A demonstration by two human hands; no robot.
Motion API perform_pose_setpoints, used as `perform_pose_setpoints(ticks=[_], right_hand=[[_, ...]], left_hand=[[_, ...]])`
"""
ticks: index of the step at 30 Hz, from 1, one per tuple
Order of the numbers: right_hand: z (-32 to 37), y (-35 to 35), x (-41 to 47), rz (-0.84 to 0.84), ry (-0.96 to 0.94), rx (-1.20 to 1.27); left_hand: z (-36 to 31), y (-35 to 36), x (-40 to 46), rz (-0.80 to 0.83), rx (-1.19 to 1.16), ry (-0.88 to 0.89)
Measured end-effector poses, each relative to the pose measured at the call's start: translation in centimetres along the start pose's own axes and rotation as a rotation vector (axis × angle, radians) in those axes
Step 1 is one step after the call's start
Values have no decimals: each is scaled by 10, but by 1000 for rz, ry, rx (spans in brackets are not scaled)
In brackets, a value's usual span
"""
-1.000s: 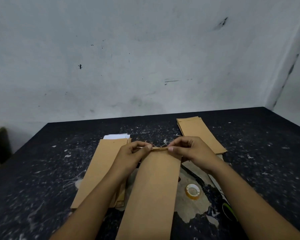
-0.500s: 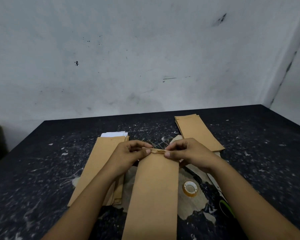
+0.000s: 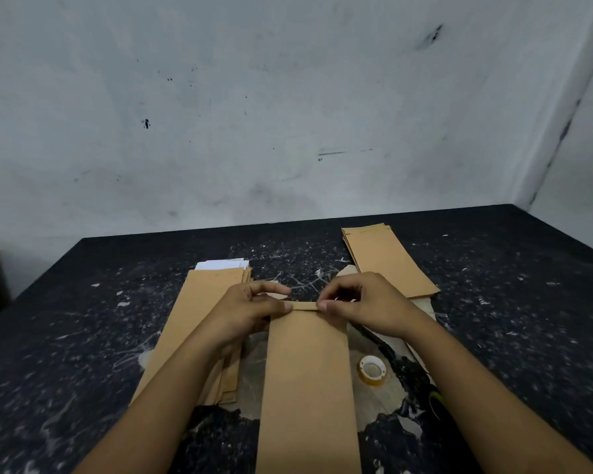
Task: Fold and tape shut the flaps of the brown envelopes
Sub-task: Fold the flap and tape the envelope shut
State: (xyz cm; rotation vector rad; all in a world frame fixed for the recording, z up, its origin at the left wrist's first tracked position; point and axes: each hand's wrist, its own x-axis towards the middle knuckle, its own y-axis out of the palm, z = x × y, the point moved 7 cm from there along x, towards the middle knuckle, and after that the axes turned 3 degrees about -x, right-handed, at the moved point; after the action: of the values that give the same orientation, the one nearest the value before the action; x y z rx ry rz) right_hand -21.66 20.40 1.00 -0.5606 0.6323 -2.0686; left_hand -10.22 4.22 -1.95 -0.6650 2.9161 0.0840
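Pinching the brown envelope's (image 3: 307,378) folded flap (image 3: 303,306), both hands' fingers (image 3: 322,305) curl.

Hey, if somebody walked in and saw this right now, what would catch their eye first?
Probably the two hands at the centre: the left hand and right hand pinch the folded flap at the far end of a long brown envelope. Brown envelope stacks lie either side on the dark speckled table, one on the left, one at the far right. A tape roll sits just right of the envelope.
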Motion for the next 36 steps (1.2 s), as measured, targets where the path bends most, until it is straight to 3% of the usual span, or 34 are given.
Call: perform_pose_setpoints(ticks=[5,11,17,21,25,30,36], right_hand=[[-15,6,2,-2,155,248],[-34,18,5,19,275,129],[-29,22,5,29,198,-152],[-29,6,3,2,173,-130],[-28,-21,2,-96,144,-137],[-34,-33,1,-153,150,-107],[-42,-33,2,-147,155,-108]], left_hand=[[0,-5,0,16,158,-24],[4,-7,1,19,462,4],[7,3,1,-25,810,74],[-3,15,-4,-52,1036,223],[-4,34,-8,71,1088,381],[-14,58,-20,106,1070,629],[11,109,-40,383,1186,742]])
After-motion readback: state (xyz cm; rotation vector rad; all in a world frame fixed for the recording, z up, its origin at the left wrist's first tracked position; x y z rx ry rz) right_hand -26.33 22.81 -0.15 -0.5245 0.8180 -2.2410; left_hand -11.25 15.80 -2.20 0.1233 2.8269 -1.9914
